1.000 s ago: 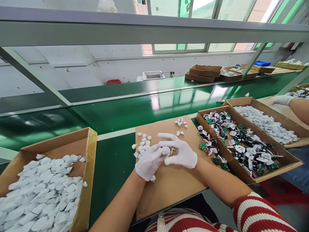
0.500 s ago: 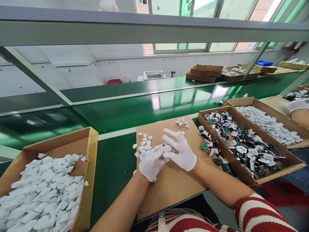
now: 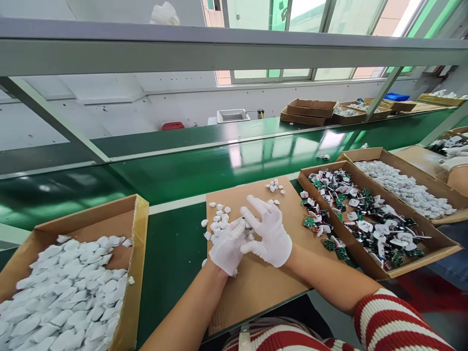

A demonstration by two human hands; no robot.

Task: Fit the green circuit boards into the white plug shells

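Note:
My left hand (image 3: 229,246), in a white glove, is closed around a small white plastic piece (image 3: 249,227) above the cardboard sheet. Only a bit of that piece shows between the fingers, with a small dark spot near the thumb tip. My right hand (image 3: 269,234), also gloved, meets it from the right; some of its fingers are stretched out, while others bend onto the piece and are partly hidden. Beside my left hand lies a pile of small white plastic pieces (image 3: 219,219). A smaller group of white pieces (image 3: 274,185) lies farther back on the sheet.
A cardboard box of white plastic shells (image 3: 66,287) stands at left. At right, a box (image 3: 435,253) holds circuit boards with wires and white parts; loose boards (image 3: 317,219) lie beside it. Behind is another box of white pieces (image 3: 405,187). A co-worker's arm (image 3: 458,178) shows at the right edge.
My right hand has shifted slightly left and down, and its fingers now cover more of the white piece. The co-worker's gloved hand at the right edge has moved slightly.

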